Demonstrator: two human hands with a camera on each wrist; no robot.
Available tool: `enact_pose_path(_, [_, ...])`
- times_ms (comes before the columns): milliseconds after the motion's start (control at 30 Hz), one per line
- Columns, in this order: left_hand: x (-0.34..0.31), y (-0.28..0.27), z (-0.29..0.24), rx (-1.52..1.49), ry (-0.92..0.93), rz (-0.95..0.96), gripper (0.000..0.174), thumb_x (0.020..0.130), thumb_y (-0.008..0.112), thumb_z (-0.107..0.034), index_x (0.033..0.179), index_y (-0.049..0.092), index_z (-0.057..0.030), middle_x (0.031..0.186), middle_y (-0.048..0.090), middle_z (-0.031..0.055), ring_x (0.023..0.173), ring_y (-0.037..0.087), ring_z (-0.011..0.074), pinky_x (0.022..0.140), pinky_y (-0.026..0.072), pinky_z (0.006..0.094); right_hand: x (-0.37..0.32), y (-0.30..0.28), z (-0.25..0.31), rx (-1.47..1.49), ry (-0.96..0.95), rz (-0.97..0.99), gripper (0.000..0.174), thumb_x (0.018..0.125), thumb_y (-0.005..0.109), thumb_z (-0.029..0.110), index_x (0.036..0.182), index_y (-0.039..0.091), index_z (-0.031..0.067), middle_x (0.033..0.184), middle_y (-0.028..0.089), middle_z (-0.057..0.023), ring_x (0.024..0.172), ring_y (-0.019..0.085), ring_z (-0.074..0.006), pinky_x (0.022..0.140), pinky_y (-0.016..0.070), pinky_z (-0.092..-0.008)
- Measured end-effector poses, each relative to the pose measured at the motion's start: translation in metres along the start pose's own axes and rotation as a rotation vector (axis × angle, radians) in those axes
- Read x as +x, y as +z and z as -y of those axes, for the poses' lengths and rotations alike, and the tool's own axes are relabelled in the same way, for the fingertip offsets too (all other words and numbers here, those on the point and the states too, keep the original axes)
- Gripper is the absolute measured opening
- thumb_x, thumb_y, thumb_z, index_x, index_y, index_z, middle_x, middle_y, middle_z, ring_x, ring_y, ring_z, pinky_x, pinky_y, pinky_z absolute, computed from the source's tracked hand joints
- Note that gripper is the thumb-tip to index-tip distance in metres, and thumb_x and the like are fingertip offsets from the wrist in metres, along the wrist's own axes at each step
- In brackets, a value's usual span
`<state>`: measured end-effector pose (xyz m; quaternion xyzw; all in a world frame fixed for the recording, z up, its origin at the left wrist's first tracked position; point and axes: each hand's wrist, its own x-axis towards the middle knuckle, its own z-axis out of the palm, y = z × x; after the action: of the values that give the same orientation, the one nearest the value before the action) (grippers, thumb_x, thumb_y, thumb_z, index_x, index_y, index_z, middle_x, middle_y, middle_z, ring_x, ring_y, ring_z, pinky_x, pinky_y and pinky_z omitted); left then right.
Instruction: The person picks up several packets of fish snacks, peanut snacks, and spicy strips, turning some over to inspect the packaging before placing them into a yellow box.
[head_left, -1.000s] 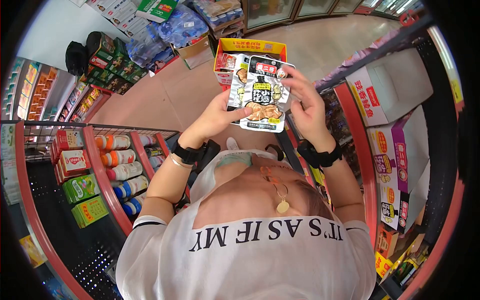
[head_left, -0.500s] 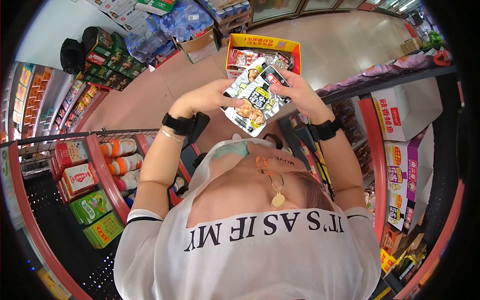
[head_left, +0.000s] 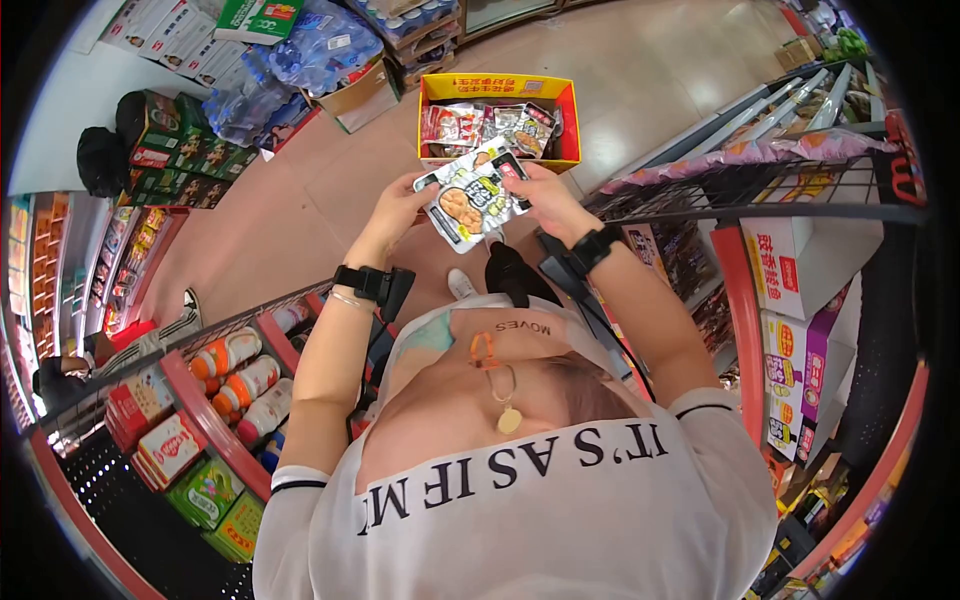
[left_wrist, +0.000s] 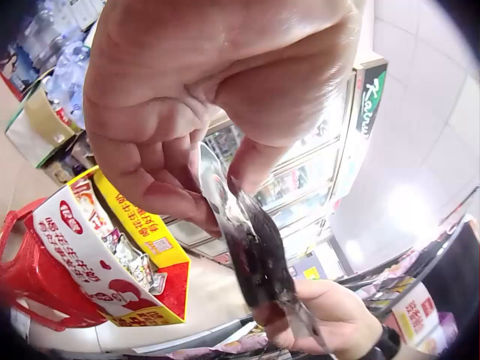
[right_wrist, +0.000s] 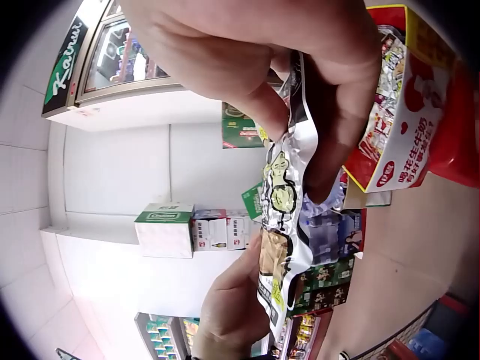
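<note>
Two silver snack packets [head_left: 475, 205], one overlapping the other, are held tilted in front of my chest in the head view. My left hand [head_left: 400, 205] pinches their left side, and my right hand [head_left: 548, 200] grips the upper right side. In the left wrist view the packets [left_wrist: 259, 240] appear nearly edge-on, held by the thumb and fingers of the left hand [left_wrist: 217, 97]. The right wrist view shows a printed packet face [right_wrist: 281, 195], with the right thumb pressed on its top end. Just beyond the hands stands an open yellow-and-red carton [head_left: 568, 125] of similar packets.
The carton sits on a red stool [left_wrist: 22, 277]. Shelves with bottles [head_left: 225, 355] and small boxes flank me on the left. More cartons [head_left: 790, 360] line a shelf on the right. Wrapped water bottles [head_left: 325, 50] are stacked at the back left.
The packets have turned from upright to tilted and moved slightly left with both hands. My right hand went from loosely touching their edge to gripping the top corner. The view has shifted too.
</note>
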<state>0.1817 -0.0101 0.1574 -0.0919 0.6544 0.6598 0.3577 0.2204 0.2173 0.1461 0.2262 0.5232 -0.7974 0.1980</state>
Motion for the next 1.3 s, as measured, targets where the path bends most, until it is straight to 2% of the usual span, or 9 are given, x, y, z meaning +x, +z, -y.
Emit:
enact_pose_path(233, [0.054,-0.009,0.004,-0.188,-0.118,-0.060,0.046,0.085,0.058,-0.019,0.126,0.041,-0.0038,0.106,0.058,0.0074,0.090,0.057,0.0140,0.078,0.0451,0.0270,0.102,-0.041,0.004,0.101,0.021,-0.184,0.022,0.083,0.057,0.006,0.104,0.051,0.0063,0.098,0.058,-0.0053,0.088,0.059,-0.0192,0.069,0.0519,-0.0451])
enact_pose_path(467, [0.097,-0.015,0.005,-0.132,-0.194,-0.008,0.042,0.089,0.052,-0.022,0.126,0.041,-0.0035,0.114,0.055,0.0112,0.098,0.055,0.0163,0.085,0.0423,0.0282,0.212,-0.155,-0.046,0.215,-0.007,-0.378,0.019,0.088,0.049,0.011,0.105,0.047,0.0026,0.097,0.056,-0.0136,0.087,0.059,-0.0266,0.064,0.0549,-0.0408])
enact_pose_path(600, [0.091,-0.029,0.019,-0.149,-0.265,-0.085,0.039,0.089,0.051,-0.021,0.124,0.044,-0.0039,0.113,0.056,0.0093,0.097,0.055,0.0157,0.083,0.0431,0.0278,0.222,-0.154,-0.027,0.429,0.132,-0.671,0.019,0.091,0.042,0.012,0.105,0.047,0.0007,0.102,0.056,-0.0155,0.091,0.059,-0.0290,0.064,0.0556,-0.0415])
enact_pose_path(767, [0.073,-0.047,0.033,-0.133,-0.298,-0.210,0.036,0.088,0.052,-0.019,0.120,0.046,-0.0042,0.108,0.059,0.0076,0.093,0.057,0.0136,0.080,0.0442,0.0257,0.235,-0.155,-0.027,0.599,0.166,-0.671,0.023,0.090,0.046,0.011,0.110,0.046,-0.0013,0.104,0.057,-0.0159,0.092,0.059,-0.0269,0.064,0.0558,-0.0379])
enact_pose_path(833, [0.069,-0.050,0.037,-0.116,-0.321,-0.255,0.035,0.088,0.053,-0.019,0.120,0.047,-0.0049,0.108,0.059,0.0079,0.093,0.057,0.0138,0.081,0.0440,0.0258,0.244,-0.162,-0.044,0.477,0.238,-0.590,0.021,0.088,0.048,0.008,0.106,0.048,-0.0037,0.101,0.057,-0.0155,0.090,0.059,-0.0249,0.063,0.0556,-0.0342])
enact_pose_path(867, [0.067,-0.050,0.037,-0.113,-0.323,-0.251,0.035,0.088,0.053,-0.019,0.120,0.047,-0.0049,0.108,0.059,0.0079,0.093,0.057,0.0138,0.081,0.0440,0.0258,0.296,-0.219,-0.125,-0.145,0.200,-0.411,0.019,0.086,0.052,0.011,0.099,0.052,-0.0042,0.098,0.057,-0.0150,0.089,0.058,-0.0236,0.064,0.0546,-0.0334])
enact_pose_path(967, [0.063,-0.049,0.035,-0.078,-0.311,-0.254,0.034,0.087,0.054,-0.019,0.118,0.049,-0.0052,0.107,0.060,0.0075,0.092,0.057,0.0131,0.080,0.0440,0.0254,0.273,-0.191,-0.084,0.483,0.354,-0.646,0.022,0.085,0.045,0.000,0.107,0.046,0.0005,0.101,0.053,-0.0153,0.090,0.056,-0.0323,0.073,0.0538,-0.0440])
enact_pose_path(1100, [0.057,-0.047,0.030,-0.024,-0.295,-0.228,0.033,0.087,0.054,-0.018,0.117,0.050,-0.0053,0.106,0.060,0.0069,0.092,0.057,0.0120,0.080,0.0434,0.0249,0.243,-0.165,-0.046,0.410,0.349,-0.635,0.025,0.084,0.052,0.006,0.108,0.048,0.0039,0.102,0.053,-0.0151,0.088,0.056,-0.0302,0.075,0.0524,-0.0433])
enact_pose_path(1300, [0.043,-0.054,0.026,0.007,-0.217,-0.193,0.034,0.087,0.053,-0.018,0.118,0.049,-0.0047,0.109,0.059,0.0078,0.093,0.057,0.0122,0.081,0.0426,0.0250,0.214,-0.155,-0.053,-0.503,0.064,-0.926,0.041,0.070,0.060,0.009,0.105,0.044,-0.0041,0.103,0.055,-0.0269,0.096,0.056,-0.0414,0.083,0.0444,-0.0471])
